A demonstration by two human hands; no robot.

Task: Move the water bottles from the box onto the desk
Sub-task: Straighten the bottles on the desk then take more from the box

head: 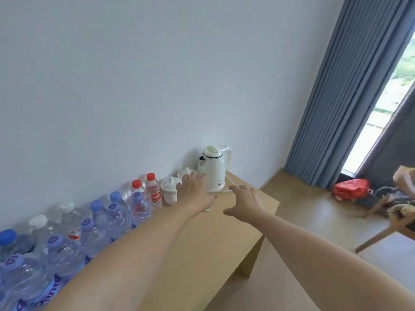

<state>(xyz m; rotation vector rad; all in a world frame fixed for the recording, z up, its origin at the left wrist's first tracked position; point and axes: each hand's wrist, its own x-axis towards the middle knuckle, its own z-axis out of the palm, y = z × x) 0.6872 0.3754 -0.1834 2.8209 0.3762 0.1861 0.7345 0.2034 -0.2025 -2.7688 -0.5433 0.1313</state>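
Several clear water bottles (96, 223) with blue, white and red caps stand in rows along the wall on the wooden desk (220, 239). Two red-capped bottles (152, 191) stand at the far end of the row. My left hand (195, 194) reaches over the desk with fingers spread, close to two white cups (169, 190) and holding nothing. My right hand (244, 203) hovers open over the desk's far right part, also holding nothing. No box is in view.
A white electric kettle (213, 168) stands at the desk's far corner against the wall. Right of the desk are the floor, a blue curtain (336, 97), a red bag (350, 189) and a wooden chair (395, 221) with things on it.
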